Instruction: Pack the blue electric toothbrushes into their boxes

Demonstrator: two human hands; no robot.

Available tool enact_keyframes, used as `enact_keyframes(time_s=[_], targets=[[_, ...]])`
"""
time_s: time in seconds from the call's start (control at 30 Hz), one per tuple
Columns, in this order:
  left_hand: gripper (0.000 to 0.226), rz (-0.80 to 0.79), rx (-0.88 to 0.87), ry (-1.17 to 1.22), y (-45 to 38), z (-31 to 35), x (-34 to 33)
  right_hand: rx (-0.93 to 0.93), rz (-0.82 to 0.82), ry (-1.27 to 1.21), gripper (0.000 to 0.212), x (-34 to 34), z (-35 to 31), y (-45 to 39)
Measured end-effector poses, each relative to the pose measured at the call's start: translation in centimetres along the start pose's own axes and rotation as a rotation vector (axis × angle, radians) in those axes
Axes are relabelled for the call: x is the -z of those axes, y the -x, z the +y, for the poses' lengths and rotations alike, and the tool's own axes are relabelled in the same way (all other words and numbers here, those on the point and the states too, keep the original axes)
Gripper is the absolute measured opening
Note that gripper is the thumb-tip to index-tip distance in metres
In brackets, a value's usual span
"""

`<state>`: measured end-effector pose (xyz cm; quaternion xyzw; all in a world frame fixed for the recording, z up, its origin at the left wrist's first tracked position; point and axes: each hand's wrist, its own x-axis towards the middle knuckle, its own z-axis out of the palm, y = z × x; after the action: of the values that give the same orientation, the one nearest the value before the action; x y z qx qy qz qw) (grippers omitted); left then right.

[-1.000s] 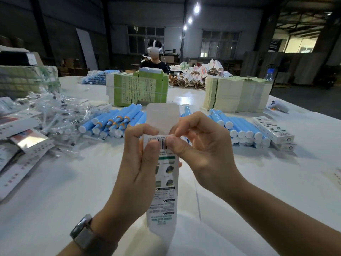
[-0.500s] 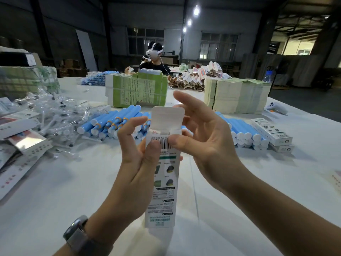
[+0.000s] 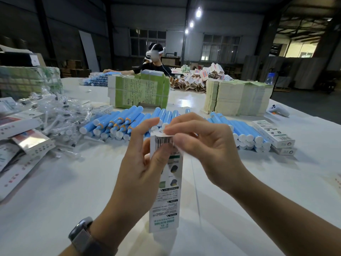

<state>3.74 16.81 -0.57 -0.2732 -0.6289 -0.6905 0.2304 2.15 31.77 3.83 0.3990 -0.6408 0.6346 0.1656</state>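
Note:
A tall white toothbrush box [image 3: 166, 200] with green print stands upright on the white table [image 3: 55, 209] in front of me. My left hand [image 3: 140, 163] grips its upper part, thumb across the barcode. My right hand [image 3: 206, 150] presses the top flap down onto the box's upper end. Behind the hands lie two heaps of blue electric toothbrushes, one at centre left [image 3: 118, 122] and one at right [image 3: 245, 133]. What is inside the box is hidden.
Bagged brush heads [image 3: 55, 115] and flat printed cards [image 3: 22, 145] lie at left. Two closed boxes [image 3: 273, 133] sit at right. Green carton stacks [image 3: 138, 93] and pale stacks [image 3: 238, 98] stand behind. A person with a headset [image 3: 153, 60] works at the far side.
The box's top flap stood open and upright; my right hand has folded it down onto the top of the box. My left hand has kept its grip.

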Motion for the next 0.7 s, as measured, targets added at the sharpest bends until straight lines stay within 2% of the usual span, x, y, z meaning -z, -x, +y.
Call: enact_keyframes(time_s=[0.17, 0.37, 0.5, 0.7], targets=[[0.024, -0.001, 0.001, 0.089, 0.06, -0.04, -0.54, -0.059, -0.018, -0.043, 0.022, -0.1, 0.28, 0.13], [0.023, 0.006, -0.032, 0.041, 0.42, -0.09, -0.63, -0.14, 0.012, -0.047, 0.022, -0.43, -0.12, 0.0], [0.024, -0.028, -0.047, 0.048, 0.74, 0.04, -0.62, -0.105, 0.004, -0.006, 0.02, -0.5, -0.32, -0.01], [0.018, 0.057, -0.12, 0.028, 0.57, 0.19, -1.07, -0.021, -0.022, 0.075, 0.013, -0.44, -0.31, 0.06]])
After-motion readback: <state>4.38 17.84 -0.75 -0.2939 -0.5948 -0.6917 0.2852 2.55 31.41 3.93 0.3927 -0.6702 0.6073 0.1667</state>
